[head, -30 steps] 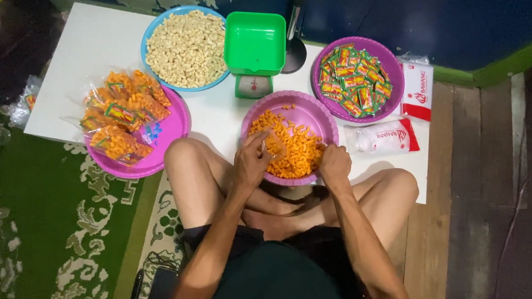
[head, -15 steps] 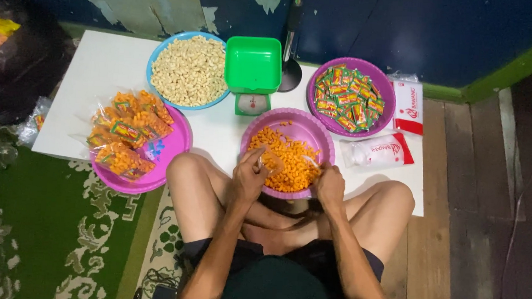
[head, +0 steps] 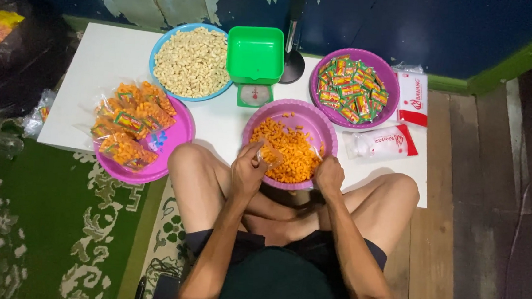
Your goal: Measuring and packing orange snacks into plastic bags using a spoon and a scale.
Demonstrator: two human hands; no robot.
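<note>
White laminate makes up the low table [head: 108,60], the largest thing here; its near edge runs just above the person's crossed knees, its right edge stops at bare wooden floorboards [head: 477,212], and its left edge overhangs a green patterned carpet [head: 46,216]. Open tabletop shows mainly at the far left corner and in a strip between the bowls.

A pink tray [head: 174,147] at the front left holds a heap of filled snack packets [head: 129,126]. Behind it a blue bowl [head: 158,47] is full of pale puffed snacks. A green kitchen scale [head: 255,56] stands in the middle at the back. To the right, a purple bowl [head: 388,77] holds small green-and-red sachets, with two white-and-red packs [head: 397,123] just beside it.

Nearest the person, a purple basin [head: 305,112] holds orange snacks [head: 287,148].

The left hand [head: 247,170] is closed around a small clear bag [head: 270,154], partly filled with orange snacks, held at the basin's near rim. The right hand [head: 329,174] rests on the basin's right rim, fingers curled; whether it grips anything I cannot tell.
</note>
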